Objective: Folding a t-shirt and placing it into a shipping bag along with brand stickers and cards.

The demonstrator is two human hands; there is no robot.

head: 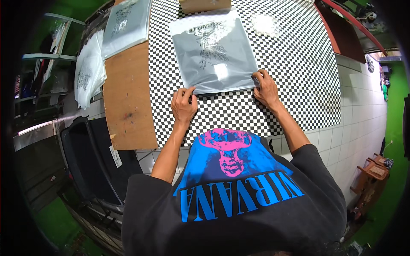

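A clear plastic bag point(221, 48) with black printing lies flat on the black-and-white checkered table cover point(298, 80). Something grey and flat, apparently folded fabric, fills it. At the bag's near left corner, my left hand point(184, 104) grips the plastic edge between thumb and fingers. My right hand point(266, 89) has hold of the near right corner, fingers bent over the edge. Between the hands the near edge is drawn fairly straight, with wrinkles in the film just beyond it. A dark strip shows below that edge.
Left of the cover, similar filled bags point(126, 28) form a stack beside loose printed plastic bags point(88, 68) overhanging a bare wooden board point(128, 96). A brown box point(205, 4) stands at the far edge. Below left is a black container point(96, 160); wooden furniture point(371, 176) stands right.
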